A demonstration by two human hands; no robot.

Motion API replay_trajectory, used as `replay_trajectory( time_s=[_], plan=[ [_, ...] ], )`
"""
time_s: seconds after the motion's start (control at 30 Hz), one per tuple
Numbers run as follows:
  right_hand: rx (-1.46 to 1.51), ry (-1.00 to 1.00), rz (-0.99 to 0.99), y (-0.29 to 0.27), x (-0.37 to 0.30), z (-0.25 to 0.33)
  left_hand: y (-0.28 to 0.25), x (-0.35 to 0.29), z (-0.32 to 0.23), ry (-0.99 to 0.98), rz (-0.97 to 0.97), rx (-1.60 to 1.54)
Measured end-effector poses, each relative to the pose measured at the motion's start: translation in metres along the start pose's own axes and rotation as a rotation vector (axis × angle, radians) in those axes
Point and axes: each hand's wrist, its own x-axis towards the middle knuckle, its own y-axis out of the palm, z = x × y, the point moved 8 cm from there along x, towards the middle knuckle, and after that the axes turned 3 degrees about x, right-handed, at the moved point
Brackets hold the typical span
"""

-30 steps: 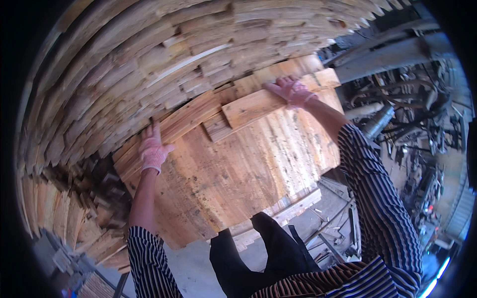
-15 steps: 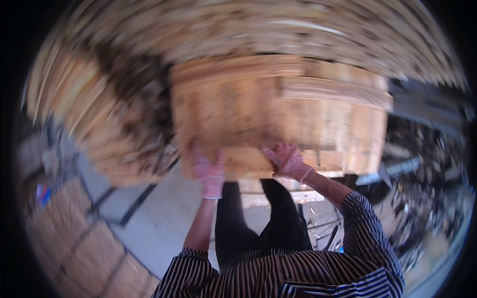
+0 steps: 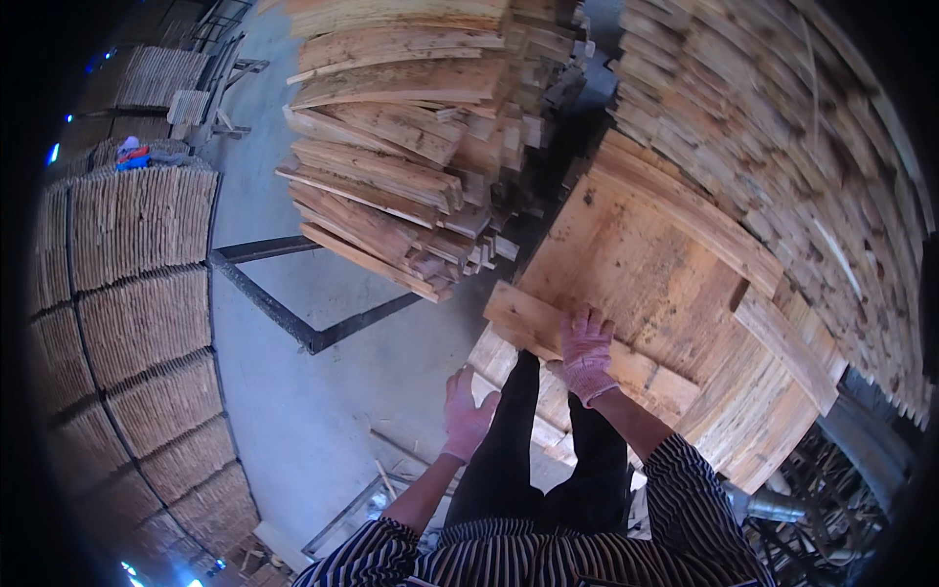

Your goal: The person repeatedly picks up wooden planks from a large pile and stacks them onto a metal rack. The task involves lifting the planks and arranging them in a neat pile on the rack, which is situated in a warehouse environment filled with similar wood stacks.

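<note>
My right hand [image 3: 587,354], in a pink knit glove, lies across a short wooden plank [image 3: 646,380]. Its fingers reach over the plank's far edge and the thumb is at the near edge. That plank lies aslant along the near side of a stack of wide boards [image 3: 636,264], its left end jutting past them. My left hand [image 3: 469,413], gloved alike, hangs free beside my left leg, holding nothing, its thumb spread from the fingers. More strips, a long plank [image 3: 685,215] and a shorter plank [image 3: 787,347], lie along the boards' far side.
A tall pile of rough planks [image 3: 391,147] stands ahead on the left. Another large timber stack [image 3: 763,127] rises at the far right. A dark metal frame [image 3: 311,338] lies on the grey floor. Strapped wood bundles [image 3: 147,323] line the left; scrap [image 3: 831,519] lies lower right.
The view has swung left, so the boards now appear farther right. My left hand has come off the boards and down beside my leg; the right hand stays at their near side.
</note>
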Motion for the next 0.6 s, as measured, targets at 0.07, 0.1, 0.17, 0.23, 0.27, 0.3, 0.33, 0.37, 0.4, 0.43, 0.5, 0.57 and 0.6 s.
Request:
replay_trajectory(
  time_s=[0.07, 0.1, 0.17, 0.23, 0.27, 0.3, 0.33, 0.37, 0.4, 0.43, 0.5, 0.57, 0.6],
  plan=[
    [0.105, -0.065, -0.098, -0.031, 0.031, 0.035, -0.001, -0.002, 0.017, 0.012, -0.017, 0.001],
    [0.218, -0.068, -0.119, -0.05, 0.059, 0.062, -0.001, -0.008, 0.028, 0.042, -0.053, -0.001],
    [0.241, -0.158, -0.217, -0.074, 0.119, 0.093, 0.011, -0.006, 0.025, -0.074, 0.021, -0.203],
    [0.238, -0.197, -0.301, -0.089, 0.177, 0.126, 0.014, -0.01, 0.027, -0.155, 0.089, -0.338],
    [0.213, -0.178, -0.345, -0.092, 0.207, 0.14, 0.018, -0.01, 0.029, -0.188, 0.135, -0.37],
    [0.191, -0.159, -0.386, -0.092, 0.234, 0.151, 0.019, -0.008, 0.028, -0.219, 0.15, -0.448],
    [0.331, -0.061, -0.329, -0.083, 0.266, 0.142, 0.022, -0.002, 0.021, -0.237, 0.154, -0.573],
    [0.475, 0.027, -0.267, -0.072, 0.294, 0.133, 0.029, 0.002, 0.026, -0.253, 0.159, -0.66],
    [0.621, 0.113, -0.19, -0.067, 0.308, 0.131, 0.03, 0.006, 0.032, -0.279, 0.163, -0.744],
    [0.566, 0.123, -0.285, -0.079, 0.311, 0.124, 0.032, 0.015, 0.039, -0.3, 0.182, -0.726],
    [0.558, 0.033, -0.051, -0.083, 0.302, 0.158, 0.022, 0.031, 0.063, -0.263, 0.166, -0.887],
    [0.614, -0.071, -0.078, -0.105, 0.268, 0.166, 0.014, 0.061, 0.036, -0.481, 0.236, -1.33],
    [0.7, -0.015, 0.086, -0.104, 0.251, 0.171, -0.002, 0.085, 0.018, -0.462, 0.249, -1.546]
  ],
)
